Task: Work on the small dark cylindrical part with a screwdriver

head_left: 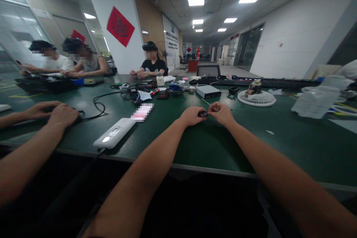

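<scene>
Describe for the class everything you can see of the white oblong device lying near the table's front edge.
The white oblong device has a smooth, plastic-looking casing with rounded ends. A round light glows near its nearer end, and a small panel sits further along its top, too small to read. It lies flat and diagonal on the dark green table, close to the front edge. A dark cable appears to leave its nearer end toward that edge. No hand touches it.
</scene>
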The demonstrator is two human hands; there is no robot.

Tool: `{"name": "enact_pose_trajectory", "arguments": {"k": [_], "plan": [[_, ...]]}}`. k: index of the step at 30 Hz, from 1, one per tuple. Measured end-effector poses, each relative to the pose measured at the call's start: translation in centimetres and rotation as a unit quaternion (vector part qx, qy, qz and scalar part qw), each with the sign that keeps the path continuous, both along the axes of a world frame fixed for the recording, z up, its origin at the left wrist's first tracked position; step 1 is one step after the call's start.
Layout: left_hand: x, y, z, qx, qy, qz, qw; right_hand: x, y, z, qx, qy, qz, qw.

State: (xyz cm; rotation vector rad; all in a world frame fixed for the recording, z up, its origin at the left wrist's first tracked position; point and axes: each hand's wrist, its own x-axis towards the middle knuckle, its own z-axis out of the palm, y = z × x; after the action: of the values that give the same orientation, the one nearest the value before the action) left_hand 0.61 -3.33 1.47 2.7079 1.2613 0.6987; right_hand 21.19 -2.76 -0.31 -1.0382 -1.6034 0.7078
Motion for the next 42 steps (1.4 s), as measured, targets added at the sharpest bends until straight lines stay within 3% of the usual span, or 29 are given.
{"name": "enact_pose_trajectory", "arguments": {"k": [6, 16, 19, 23, 26, 34, 42], "plan": [[0.1, -0.2, 0.1, -0.001, 0.017, 0.002, 1.000, 0.0, -0.1, -0.1, -0.013, -0.003, 0.013, 1.000], [0.0, 0.1, -0.3, -0.003, -0.016, 0.017, 1.000, 0.1, 0.2, -0.8, 0.041, -0.079, -0.044, 0.995], [-0.2, 0.5, -0.5, -0.005, -0.043, 0.072, 0.996, -0.1, 0.3, -0.6, 0.027, -0.025, -0.049, 0.998], [-0.9, 0.8, -0.6, -0.004, -0.067, 0.163, 0.984, -0.3, -0.1, 0.2, -0.006, 0.095, -0.008, 0.995], [-1.3, 0.8, -0.5, -0.004, -0.076, 0.198, 0.977, -0.3, -0.5, 0.7, -0.013, 0.146, 0.011, 0.989], [-0.6, 0.4, -0.3, -0.017, -0.078, 0.177, 0.981, -0.4, -0.3, 0.4, -0.029, 0.162, 0.006, 0.986], [-0.5, 0.5, -0.4, -0.017, -0.072, 0.174, 0.982, -0.2, -0.6, 0.9, 0.004, 0.194, -0.049, 0.980]]}}
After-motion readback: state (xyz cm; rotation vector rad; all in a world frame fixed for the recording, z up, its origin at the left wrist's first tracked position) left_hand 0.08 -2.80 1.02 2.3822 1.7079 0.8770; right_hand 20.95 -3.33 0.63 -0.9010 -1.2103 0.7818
